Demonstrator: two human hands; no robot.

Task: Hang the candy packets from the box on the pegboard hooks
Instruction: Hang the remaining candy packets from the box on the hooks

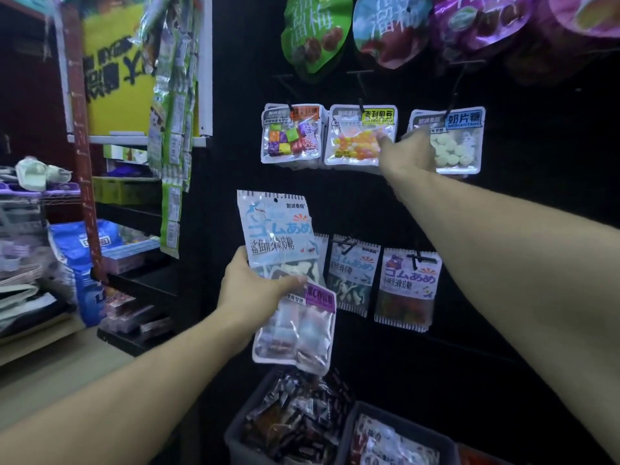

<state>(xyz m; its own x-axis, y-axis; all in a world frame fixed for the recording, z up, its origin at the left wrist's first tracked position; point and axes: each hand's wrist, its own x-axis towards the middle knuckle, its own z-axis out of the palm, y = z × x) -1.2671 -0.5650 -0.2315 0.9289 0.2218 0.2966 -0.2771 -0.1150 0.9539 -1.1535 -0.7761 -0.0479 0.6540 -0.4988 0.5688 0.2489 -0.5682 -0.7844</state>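
Two packets [285, 280] in L hand [250, 290], R hand [411, 152] at pegboard [503, 203].

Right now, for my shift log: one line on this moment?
left hand: holds two packets | right hand: reaches to hung packet | boxes: stocked

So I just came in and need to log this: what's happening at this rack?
A person is stocking candy on a black pegboard. The left hand holds two packets, a blue and white gummy packet and a purple-labelled packet. The right hand reaches up to the hanging packet of orange and yellow candies. Bins of packets sit below.
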